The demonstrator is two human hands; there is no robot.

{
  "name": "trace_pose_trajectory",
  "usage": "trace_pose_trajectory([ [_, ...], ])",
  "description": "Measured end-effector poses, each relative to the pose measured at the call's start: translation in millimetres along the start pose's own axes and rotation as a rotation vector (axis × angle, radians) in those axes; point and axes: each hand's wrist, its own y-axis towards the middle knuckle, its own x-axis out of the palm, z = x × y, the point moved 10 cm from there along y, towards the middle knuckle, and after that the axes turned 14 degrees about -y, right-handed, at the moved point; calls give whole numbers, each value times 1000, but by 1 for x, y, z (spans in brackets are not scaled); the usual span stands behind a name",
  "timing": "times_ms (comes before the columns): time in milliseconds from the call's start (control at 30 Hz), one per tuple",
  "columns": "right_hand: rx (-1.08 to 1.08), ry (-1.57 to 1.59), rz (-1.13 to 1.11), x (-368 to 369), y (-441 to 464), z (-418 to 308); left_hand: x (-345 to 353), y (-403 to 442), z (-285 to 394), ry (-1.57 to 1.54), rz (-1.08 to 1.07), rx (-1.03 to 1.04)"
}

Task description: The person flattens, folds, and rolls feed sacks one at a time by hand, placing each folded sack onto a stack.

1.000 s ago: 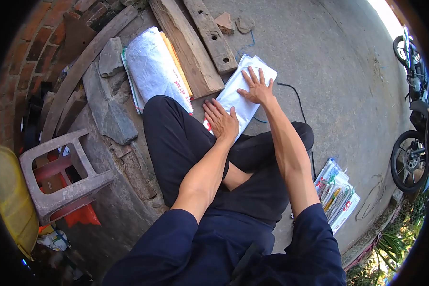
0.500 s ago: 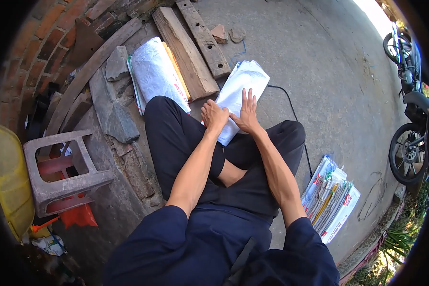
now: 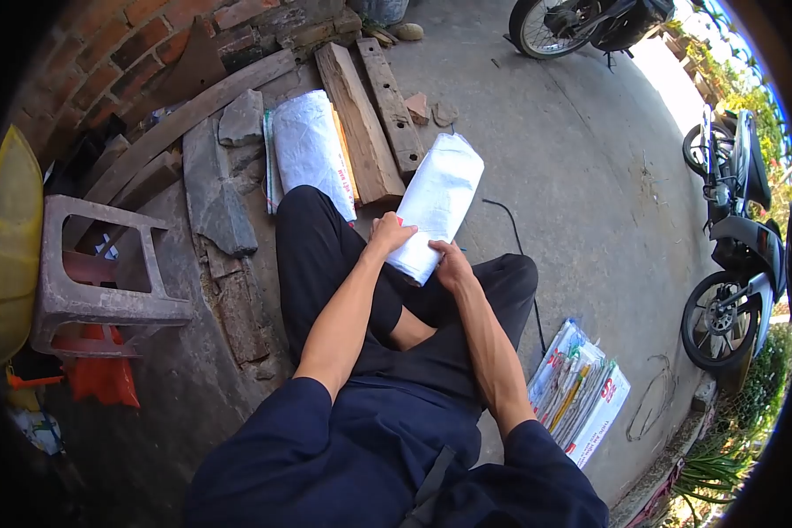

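A folded white woven sack (image 3: 442,189) slants away in front of my crossed legs, its near end between my hands. My left hand (image 3: 389,234) grips its left edge, with the thumb on top. On the right edge, near the close end, my right hand (image 3: 450,262) is closed round the sack, thumb on top and the other fingers mostly hidden. Left of it, a pile of folded white sacks (image 3: 310,145) with a yellow layer lies beside the wooden beams. Another bundle of folded sacks (image 3: 581,387) rests on the ground to my right.
Two wooden beams (image 3: 358,123) lie ahead, beside stone slabs (image 3: 224,216). A worn plastic stool (image 3: 106,304) stands at the left near a yellow object (image 3: 11,246). A black cord (image 3: 517,238) runs along the concrete at the right. Motorbikes (image 3: 730,238) stand farther off.
My hands have gone from pressing flat on the sack to gripping its two edges near the close end. The sack now looks narrower and lifted at that end. The view has shifted.
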Motion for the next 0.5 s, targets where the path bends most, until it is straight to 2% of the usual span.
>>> trace_pose_trajectory([
  [67, -163, 36, -82, 7, -2, -24, -7, -11, 18, 12, 31, 72],
  [133, -119, 79, -23, 1, -3, -31, -14, -17, 42, -84, 59, 242],
  [167, -200, 62, -47, 4, -5, -46, -18, -16, 53, -106, 69, 334],
  [200, -234, 52, -80, 8, -3, -58, -25, -8, 57, -105, 73, 333],
  [267, -267, 43, -124, 15, 2, -76, -24, -1, 71, -540, -192, 426],
  [333, -299, 24, -197, 39, -1, -100, -53, -25, 93, -552, -319, 238],
  [367, -305, 36, -182, 55, -13, -116, -63, -27, 97, -690, -372, 228],
  [433, -311, 6, -324, 91, -8, -133, -93, -48, 112, -695, -457, 288],
  [467, -343, -76, -334, 110, -13, -144, -101, -45, 102, -790, -462, 213],
  [500, -377, -97, -366, 131, -19, -155, -119, -41, 96, -815, -414, 226],
])
